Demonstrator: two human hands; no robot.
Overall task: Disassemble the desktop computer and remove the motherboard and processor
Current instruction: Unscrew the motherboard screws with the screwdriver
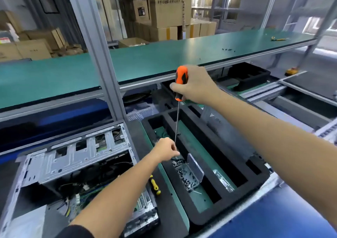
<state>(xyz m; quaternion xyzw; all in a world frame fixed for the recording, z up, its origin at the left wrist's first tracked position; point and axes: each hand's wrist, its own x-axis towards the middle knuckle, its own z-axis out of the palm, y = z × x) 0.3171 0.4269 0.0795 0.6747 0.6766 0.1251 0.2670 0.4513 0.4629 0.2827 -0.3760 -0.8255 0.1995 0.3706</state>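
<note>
Screwdriver (180,84) gripped upright in the right hand (196,85), left hand (166,149) pinching at its tip above the screw box (187,175). Computer (73,164) lies open at left. Best to drop the screw straight into the box, low and steady.

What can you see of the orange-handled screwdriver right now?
The screwdriver has an orange handle with black grip patches, plastic or rubber by its look, and a long thin metal shaft. It stands nearly upright, handle up, over the black foam tray. The right hand grips the handle; the left hand pinches at the tip, above the clear box of screws. The tip itself is hidden.
</note>
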